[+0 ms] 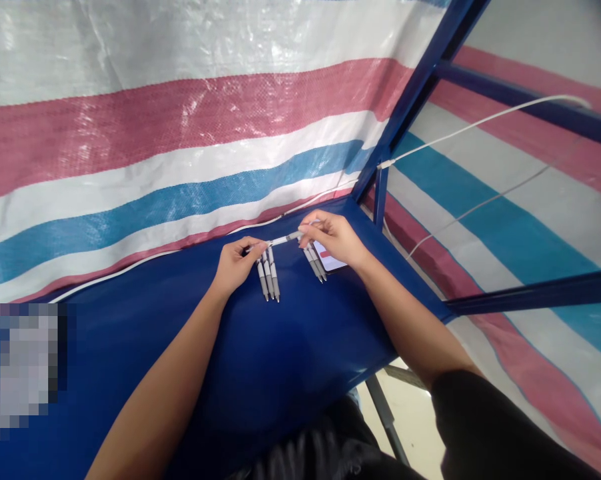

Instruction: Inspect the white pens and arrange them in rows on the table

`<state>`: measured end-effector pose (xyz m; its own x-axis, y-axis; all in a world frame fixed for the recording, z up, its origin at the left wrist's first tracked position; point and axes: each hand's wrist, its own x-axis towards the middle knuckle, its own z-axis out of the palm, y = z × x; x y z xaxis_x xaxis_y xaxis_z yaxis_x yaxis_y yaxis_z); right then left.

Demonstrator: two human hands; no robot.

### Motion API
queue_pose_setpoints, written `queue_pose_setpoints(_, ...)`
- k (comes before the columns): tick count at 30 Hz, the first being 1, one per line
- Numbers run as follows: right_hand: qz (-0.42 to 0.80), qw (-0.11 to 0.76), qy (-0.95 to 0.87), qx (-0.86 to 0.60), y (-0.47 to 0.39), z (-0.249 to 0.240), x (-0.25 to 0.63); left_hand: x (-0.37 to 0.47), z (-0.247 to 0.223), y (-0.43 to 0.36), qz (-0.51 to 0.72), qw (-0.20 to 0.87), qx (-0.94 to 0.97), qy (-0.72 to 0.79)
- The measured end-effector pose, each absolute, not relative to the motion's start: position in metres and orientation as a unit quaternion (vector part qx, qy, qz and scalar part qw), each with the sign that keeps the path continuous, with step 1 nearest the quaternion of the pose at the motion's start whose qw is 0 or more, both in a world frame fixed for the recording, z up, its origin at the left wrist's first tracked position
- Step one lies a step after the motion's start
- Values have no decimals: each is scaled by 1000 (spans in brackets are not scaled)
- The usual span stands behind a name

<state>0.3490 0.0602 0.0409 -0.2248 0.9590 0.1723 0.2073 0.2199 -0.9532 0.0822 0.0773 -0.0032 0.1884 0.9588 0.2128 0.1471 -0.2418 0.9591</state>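
A white and grey pen point(285, 239) stretches sideways between my two hands, above the blue tabletop. My left hand point(238, 263) pinches its left end between thumb and fingers. Around its other end, the fingers of my right hand point(330, 235) are closed. Just below my left fingertips lies a row of similar pens point(268, 277), side by side with their tips toward me. More pens point(316, 263) lie under my right hand, partly hidden by it. Beside them a phone point(330, 259) with a lit screen shows partly from beneath that hand.
The blue tabletop point(280, 360) meets a striped plastic sheet point(180, 120) at the back. Blue metal frame bars point(410, 100) rise at the right, with a white cable point(480, 123) strung across them. A pixelated patch covers the left edge.
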Motion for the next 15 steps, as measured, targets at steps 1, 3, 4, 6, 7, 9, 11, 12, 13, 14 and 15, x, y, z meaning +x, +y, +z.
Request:
queue_pose_setpoints(1, 424, 428, -658, -452, 59, 42, 351, 82, -4, 78, 466, 438, 635, 434)
queue_pose_setpoints(3, 392, 423, -676, -460, 58, 43, 354, 81, -5, 79, 470, 443, 631, 430)
queue_pose_setpoints(4, 376, 426, -681, -461, 58, 43, 356, 81, -6, 80, 474, 447, 626, 428)
queue_pose_setpoints(6, 360, 449, -680, -454, 59, 42, 359, 80, -8, 82, 488, 453, 615, 423)
queue_pose_setpoints(7, 361, 469, -672, -445, 61, 41, 359, 79, -9, 82, 494, 455, 609, 421)
queue_pose_setpoints(9, 376, 510, -648, -423, 65, 40, 359, 78, -10, 83, 505, 454, 602, 419)
queue_pose_setpoints(11, 389, 546, -619, -410, 69, 39, 359, 78, -10, 83, 509, 451, 601, 420)
queue_pose_setpoints(12, 390, 561, -605, -410, 71, 39, 359, 78, -9, 83, 510, 449, 602, 419)
queue_pose_setpoints(13, 389, 572, -592, -413, 72, 39, 360, 78, -9, 83, 511, 448, 602, 419)
queue_pose_setpoints(14, 388, 582, -581, -416, 73, 39, 360, 78, -9, 83, 512, 447, 603, 418)
queue_pose_setpoints(15, 387, 589, -573, -417, 74, 39, 361, 78, -9, 83, 514, 446, 603, 417)
